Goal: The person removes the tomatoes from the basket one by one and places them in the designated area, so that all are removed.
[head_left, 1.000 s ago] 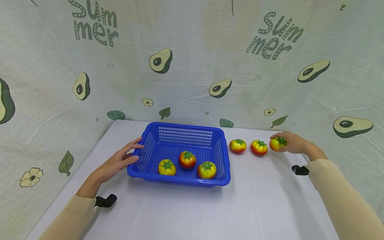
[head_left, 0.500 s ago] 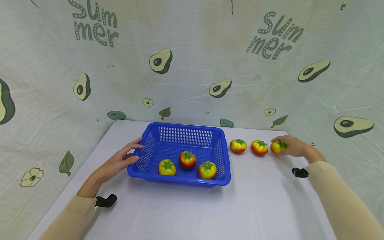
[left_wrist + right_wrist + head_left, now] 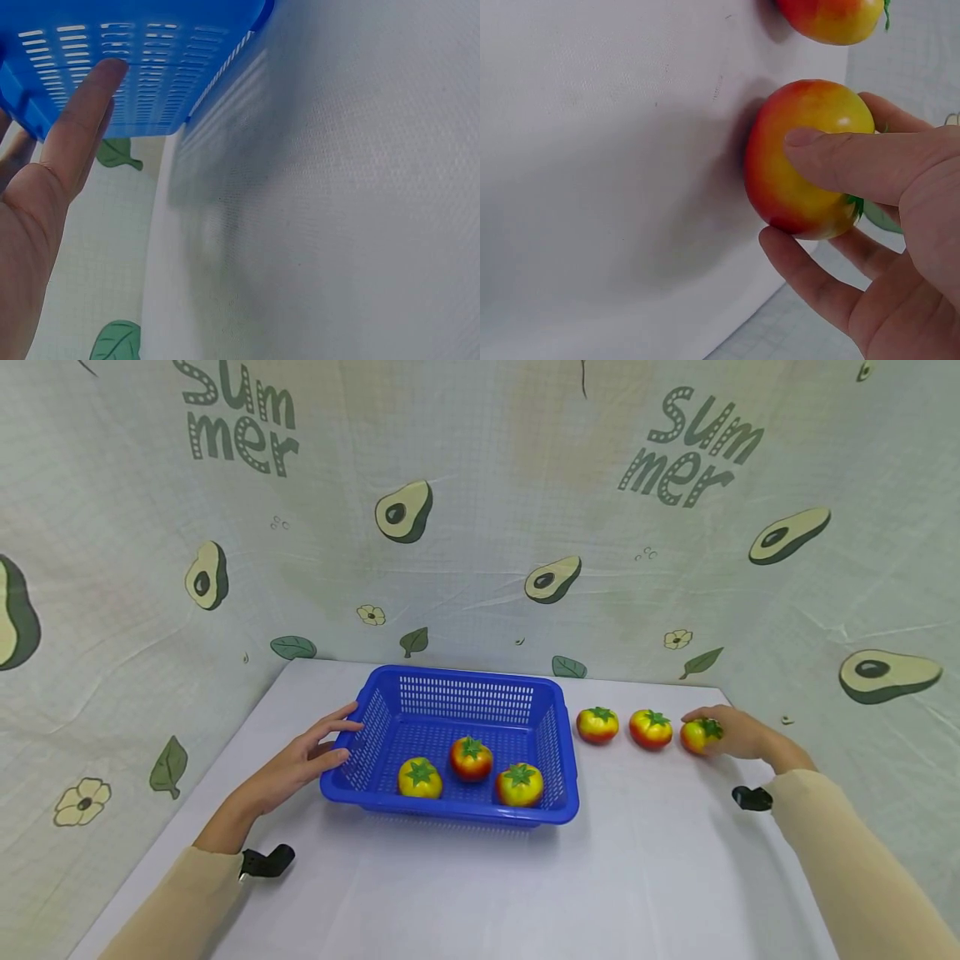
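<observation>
My right hand [image 3: 738, 733] holds a red-and-yellow toy tomato [image 3: 810, 165] with a green leafy top, thumb on one side and fingers around the other. That tomato sits at the right end of a row, beside a second tomato [image 3: 650, 729] and a third tomato [image 3: 597, 725]. At the left, my left hand [image 3: 300, 758] touches the side of a blue plastic basket [image 3: 450, 814]. Its fingers reach over the rim fairly straight, and one digit lies against the slotted outer wall in the left wrist view. Inside the basket are tomatoes [image 3: 471, 759], three in all, near its front.
The white table [image 3: 487, 893] runs back to a hanging cloth [image 3: 480, 510] printed with avocados and leaves. More of this cloth hangs at the left and right. The row of tomatoes lies between the basket's right side and the right cloth.
My right hand has come down slightly with its tomato, bringing it level with the row. The left hand and the basket have stayed in place.
</observation>
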The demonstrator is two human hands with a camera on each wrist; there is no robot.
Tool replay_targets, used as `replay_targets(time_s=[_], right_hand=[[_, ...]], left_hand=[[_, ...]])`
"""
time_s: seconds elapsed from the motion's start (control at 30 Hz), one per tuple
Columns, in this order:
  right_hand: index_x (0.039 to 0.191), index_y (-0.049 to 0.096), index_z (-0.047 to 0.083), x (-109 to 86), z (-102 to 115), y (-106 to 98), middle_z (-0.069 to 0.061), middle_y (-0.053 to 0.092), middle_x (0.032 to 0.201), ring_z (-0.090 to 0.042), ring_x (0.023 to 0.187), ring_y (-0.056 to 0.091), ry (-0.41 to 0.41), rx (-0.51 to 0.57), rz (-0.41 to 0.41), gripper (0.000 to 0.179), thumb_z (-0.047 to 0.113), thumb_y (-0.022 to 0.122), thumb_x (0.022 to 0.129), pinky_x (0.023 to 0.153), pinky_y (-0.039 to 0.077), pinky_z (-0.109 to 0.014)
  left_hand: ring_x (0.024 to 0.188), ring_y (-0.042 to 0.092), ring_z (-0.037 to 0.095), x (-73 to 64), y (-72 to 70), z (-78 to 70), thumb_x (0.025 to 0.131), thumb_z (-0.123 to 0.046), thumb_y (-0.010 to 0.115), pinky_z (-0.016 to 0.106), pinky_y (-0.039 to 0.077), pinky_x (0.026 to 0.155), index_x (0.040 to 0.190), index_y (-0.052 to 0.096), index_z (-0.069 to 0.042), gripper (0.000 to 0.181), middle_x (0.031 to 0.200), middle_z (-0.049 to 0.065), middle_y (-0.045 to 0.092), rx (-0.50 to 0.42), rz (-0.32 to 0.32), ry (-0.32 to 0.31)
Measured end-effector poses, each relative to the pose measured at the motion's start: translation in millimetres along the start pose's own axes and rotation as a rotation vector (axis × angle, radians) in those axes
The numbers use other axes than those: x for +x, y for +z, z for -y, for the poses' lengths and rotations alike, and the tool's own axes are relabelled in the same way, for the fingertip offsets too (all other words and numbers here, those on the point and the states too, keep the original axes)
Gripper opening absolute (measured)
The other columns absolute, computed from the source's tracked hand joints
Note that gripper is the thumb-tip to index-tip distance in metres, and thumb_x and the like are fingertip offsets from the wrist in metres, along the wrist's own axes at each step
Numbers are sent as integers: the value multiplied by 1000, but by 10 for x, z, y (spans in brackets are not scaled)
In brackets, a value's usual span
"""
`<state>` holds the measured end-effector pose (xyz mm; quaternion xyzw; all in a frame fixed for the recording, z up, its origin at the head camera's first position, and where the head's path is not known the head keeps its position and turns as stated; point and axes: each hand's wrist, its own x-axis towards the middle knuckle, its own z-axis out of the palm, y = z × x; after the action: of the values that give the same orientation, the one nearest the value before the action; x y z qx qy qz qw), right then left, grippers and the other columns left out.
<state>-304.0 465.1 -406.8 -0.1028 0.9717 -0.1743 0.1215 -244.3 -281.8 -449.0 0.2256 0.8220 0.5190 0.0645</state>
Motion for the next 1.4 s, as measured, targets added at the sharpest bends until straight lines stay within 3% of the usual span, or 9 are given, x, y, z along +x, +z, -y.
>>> replay_targets(time_s=[0.6, 1.4], right_hand=[[150, 55, 5, 50, -48, 20, -40, 41, 151, -63, 132, 38, 6, 16, -10, 57, 7, 72, 95, 106, 31, -86], [156, 48, 6, -11, -3, -36, -41, 35, 155, -65, 135, 33, 25, 9, -11, 67, 16, 76, 96, 104, 31, -87]], left_hand=[[162, 9, 46, -10, -2, -25, 110, -23, 57, 77, 17, 122, 155, 50, -18, 45, 179, 3, 14, -3, -1, -8], [162, 10, 47, 0, 6, -35, 110, -25, 58, 77, 18, 122, 154, 51, -18, 46, 179, 3, 15, 16, -7, -11]])
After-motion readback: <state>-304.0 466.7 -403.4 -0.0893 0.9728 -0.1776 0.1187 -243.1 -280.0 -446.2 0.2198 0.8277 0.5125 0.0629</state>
